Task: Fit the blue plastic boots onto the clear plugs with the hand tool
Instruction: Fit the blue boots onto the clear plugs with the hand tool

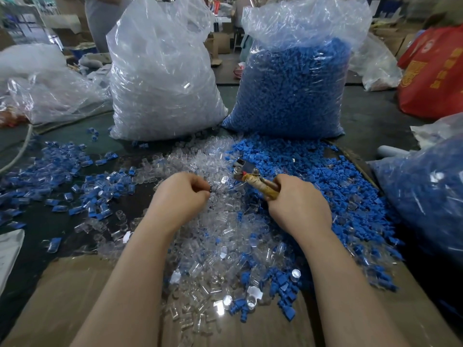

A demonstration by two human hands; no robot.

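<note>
My right hand (298, 204) grips the tape-wrapped handles of the hand tool (253, 177), whose metal head points up and left over the parts. My left hand (181, 194) hovers with curled fingers over the heap of clear plugs (215, 236), pinching something small and dark at the fingertips; what it is cannot be made out. Loose blue boots (325, 186) lie heaped to the right of the tool. Fitted blue-and-clear pieces (82, 186) are scattered on the left of the table.
Two tall plastic bags stand behind the heaps: clear plugs (162, 78) on the left, blue boots (293, 88) on the right. Another bag of blue parts (426, 196) sits at the right edge. Brown cardboard (75, 296) covers the near table. A red bag (436, 71) lies far right.
</note>
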